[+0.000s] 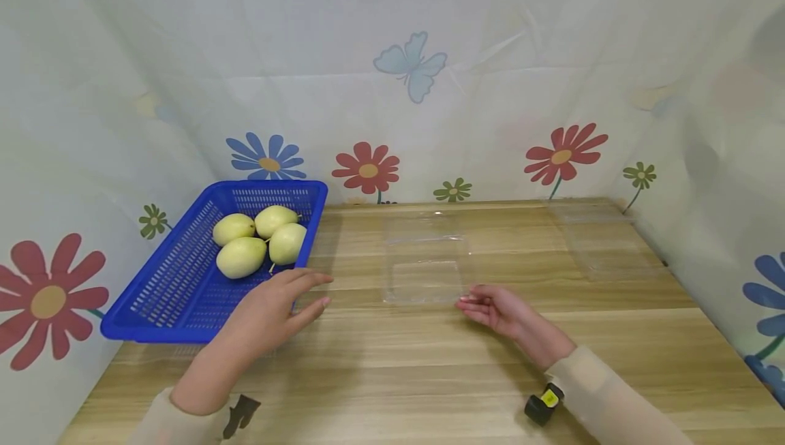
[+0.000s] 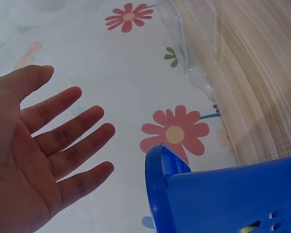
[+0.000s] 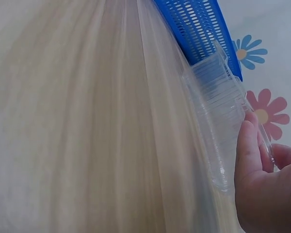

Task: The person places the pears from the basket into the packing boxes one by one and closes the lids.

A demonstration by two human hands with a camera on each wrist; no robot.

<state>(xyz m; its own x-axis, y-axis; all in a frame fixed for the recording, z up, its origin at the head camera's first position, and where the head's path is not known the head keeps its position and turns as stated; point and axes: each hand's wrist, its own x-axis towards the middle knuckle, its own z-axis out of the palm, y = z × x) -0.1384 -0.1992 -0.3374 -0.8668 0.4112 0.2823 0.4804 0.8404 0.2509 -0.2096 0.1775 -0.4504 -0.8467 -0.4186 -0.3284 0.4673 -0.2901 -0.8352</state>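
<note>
A clear plastic box (image 1: 425, 283) with its lid folded back lies on the wooden table in the middle of the head view. At its near right corner, my right hand (image 1: 503, 313) pinches the rim between thumb and fingers, as the right wrist view also shows. My left hand (image 1: 266, 315) hovers by the right side of a blue plastic basket (image 1: 264, 185), fingers spread and palm bare in the left wrist view. Several pale yellow-green pears (image 1: 241, 258) sit together in the basket's far right part.
Another clear plastic container (image 1: 613, 244) lies at the far right of the table (image 1: 392, 377). A white cloth (image 1: 306, 56) printed with flowers and a butterfly hangs behind and along both sides. A small black device (image 1: 540, 409) is on the right wrist.
</note>
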